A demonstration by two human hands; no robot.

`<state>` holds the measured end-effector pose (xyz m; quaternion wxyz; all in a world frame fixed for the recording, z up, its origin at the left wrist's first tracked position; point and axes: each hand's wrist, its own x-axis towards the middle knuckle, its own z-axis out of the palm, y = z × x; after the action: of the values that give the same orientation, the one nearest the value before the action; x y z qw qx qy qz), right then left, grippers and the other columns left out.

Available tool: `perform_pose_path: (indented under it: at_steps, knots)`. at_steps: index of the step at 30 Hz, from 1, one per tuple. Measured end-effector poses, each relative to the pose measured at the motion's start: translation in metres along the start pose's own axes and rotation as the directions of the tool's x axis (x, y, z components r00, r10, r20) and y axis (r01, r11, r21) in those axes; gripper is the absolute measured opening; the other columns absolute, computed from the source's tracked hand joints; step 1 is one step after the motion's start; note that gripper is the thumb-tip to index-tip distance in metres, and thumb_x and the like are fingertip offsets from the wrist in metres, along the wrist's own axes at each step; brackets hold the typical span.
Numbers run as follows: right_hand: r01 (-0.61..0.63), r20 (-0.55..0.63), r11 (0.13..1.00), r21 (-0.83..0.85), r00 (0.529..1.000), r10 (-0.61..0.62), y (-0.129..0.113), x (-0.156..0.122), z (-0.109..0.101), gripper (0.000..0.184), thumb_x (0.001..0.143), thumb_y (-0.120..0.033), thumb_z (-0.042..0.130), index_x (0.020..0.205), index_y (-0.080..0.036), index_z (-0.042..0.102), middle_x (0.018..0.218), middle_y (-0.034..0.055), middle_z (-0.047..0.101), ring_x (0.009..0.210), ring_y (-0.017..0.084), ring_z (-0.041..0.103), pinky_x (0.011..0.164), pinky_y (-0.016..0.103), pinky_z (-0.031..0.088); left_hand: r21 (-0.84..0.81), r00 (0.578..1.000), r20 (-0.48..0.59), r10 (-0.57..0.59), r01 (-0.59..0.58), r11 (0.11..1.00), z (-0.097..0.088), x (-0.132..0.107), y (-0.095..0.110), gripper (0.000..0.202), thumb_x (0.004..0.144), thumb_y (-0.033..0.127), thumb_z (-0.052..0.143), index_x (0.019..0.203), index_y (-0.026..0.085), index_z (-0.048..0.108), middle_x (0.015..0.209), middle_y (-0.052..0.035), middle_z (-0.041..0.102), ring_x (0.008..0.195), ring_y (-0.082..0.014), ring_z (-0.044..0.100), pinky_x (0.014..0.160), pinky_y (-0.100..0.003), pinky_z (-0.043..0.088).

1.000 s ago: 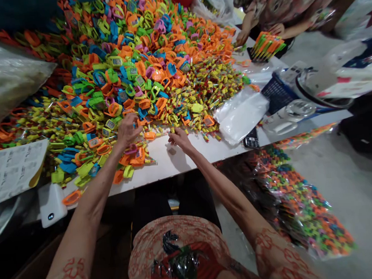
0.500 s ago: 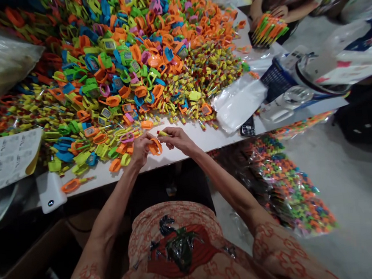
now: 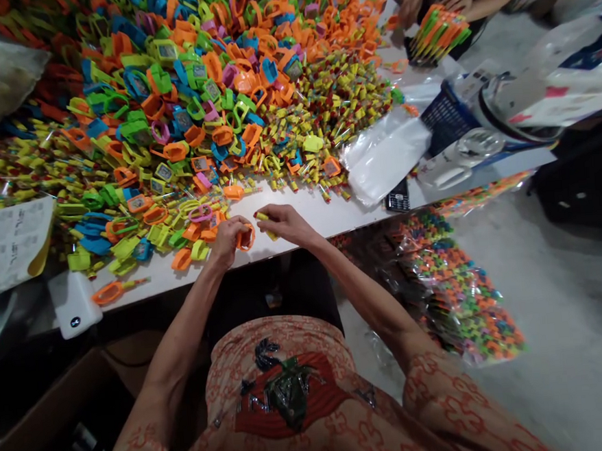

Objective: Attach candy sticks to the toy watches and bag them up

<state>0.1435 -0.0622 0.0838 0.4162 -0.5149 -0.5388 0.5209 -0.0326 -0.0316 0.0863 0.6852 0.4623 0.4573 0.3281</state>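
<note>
My left hand is closed around an orange plastic toy watch just above the white table's front edge. My right hand pinches a small yellow candy tube, its end close to the watch. Both hands meet in front of a huge pile of toy watches in orange, green, blue and pink. A heap of yellow candy tubes lies to the right of that pile.
Clear plastic bags, a black phone and a blue basket lie right. Another person's hands hold a bundle of filled packs at top right. Packed bags lie on the floor. A printed sheet and white device sit left.
My left hand took an orange watch from the pile and my right took a yellow tube. Both drew back toward the table edge and came together.
</note>
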Motion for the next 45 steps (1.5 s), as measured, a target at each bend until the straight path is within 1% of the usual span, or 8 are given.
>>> perform_pose_path:
  at_steps: [4,9,19,27,36,39,42,45]
  knots:
    - [-0.034,-0.123,0.941,0.338,0.989,0.080,0.008,0.004,0.004,0.042,0.073,-0.049,0.081,0.090,-0.021,0.055,0.069,-0.0038,0.068,0.046,0.009,0.055,0.043,0.021,0.042,0.009,1.000,-0.002,-0.025,0.025,1.000,0.004,-0.002,-0.002,0.013,0.049,0.027,0.060,0.057,0.017,0.061,0.041,0.0003,0.050,0.038,-0.0100,0.039,0.040,-0.024,0.027]
    - [-0.029,-0.180,0.887,0.461,0.976,0.125,0.011,0.003,0.011,0.051,0.069,-0.050,0.085,0.099,-0.022,0.056,0.067,-0.0067,0.067,0.051,0.010,0.064,0.048,0.021,0.053,0.010,0.999,0.019,-0.050,0.050,0.999,0.007,-0.002,-0.003,0.014,0.049,0.029,0.061,0.058,0.018,0.060,0.041,0.0007,0.051,0.037,-0.0102,0.041,0.041,-0.023,0.028]
    - [-0.033,-0.249,0.896,0.442,0.956,0.158,0.009,0.003,0.009,0.052,0.065,-0.055,0.088,0.085,-0.022,0.052,0.058,-0.0064,0.065,0.051,0.012,0.066,0.050,0.022,0.055,0.017,0.999,0.015,-0.051,0.051,0.999,0.008,0.000,-0.007,0.013,0.050,0.028,0.061,0.056,0.018,0.060,0.042,0.0001,0.051,0.037,-0.0096,0.040,0.040,-0.023,0.026]
    - [-0.044,-0.251,0.913,0.405,0.955,0.158,0.015,0.006,0.012,0.055,0.065,-0.060,0.087,0.083,-0.022,0.051,0.054,-0.0073,0.061,0.049,0.012,0.065,0.049,0.023,0.055,0.030,0.999,0.029,-0.033,0.032,0.999,0.008,0.001,-0.010,0.013,0.052,0.030,0.060,0.056,0.018,0.058,0.042,0.0014,0.047,0.038,-0.0086,0.037,0.041,-0.024,0.023]
    - [0.051,-0.380,0.950,0.307,0.922,0.073,0.015,0.008,0.015,0.051,0.071,-0.059,0.083,0.082,-0.023,0.049,0.054,-0.0082,0.059,0.048,0.012,0.063,0.050,0.025,0.055,0.096,0.997,0.080,-0.014,0.006,0.995,0.000,0.004,-0.013,0.034,0.061,0.047,0.077,0.066,0.018,0.060,0.050,0.0041,0.048,0.047,-0.0084,0.039,0.050,-0.024,0.030]
    - [0.069,-0.407,0.953,0.296,0.911,0.061,0.014,0.010,0.017,0.052,0.070,-0.059,0.084,0.081,-0.023,0.048,0.054,-0.0090,0.056,0.047,0.013,0.062,0.050,0.026,0.055,0.162,0.997,0.072,0.000,-0.012,0.987,-0.002,0.007,-0.015,0.043,0.065,0.057,0.078,0.068,0.019,0.059,0.051,0.0058,0.044,0.048,-0.0083,0.035,0.050,-0.025,0.025]
    - [0.070,-0.404,0.954,0.291,0.913,0.056,0.016,0.014,0.018,0.052,0.071,-0.060,0.084,0.080,-0.024,0.048,0.054,-0.0092,0.056,0.047,0.012,0.062,0.051,0.026,0.056,0.267,0.993,0.075,0.088,-0.105,0.958,-0.006,0.013,-0.017,0.042,0.071,0.058,0.073,0.067,0.020,0.056,0.053,0.0063,0.040,0.051,-0.0096,0.033,0.053,-0.026,0.024]
    - [0.034,-0.381,0.957,0.287,0.921,0.081,0.024,0.022,0.015,0.050,0.072,-0.061,0.082,0.084,-0.022,0.051,0.062,-0.0068,0.060,0.046,0.011,0.061,0.049,0.025,0.053,0.530,0.971,0.078,0.226,-0.232,0.816,-0.014,0.025,-0.013,0.033,0.079,0.046,0.068,0.066,0.020,0.053,0.060,0.0034,0.046,0.059,-0.0129,0.041,0.059,-0.027,0.031]
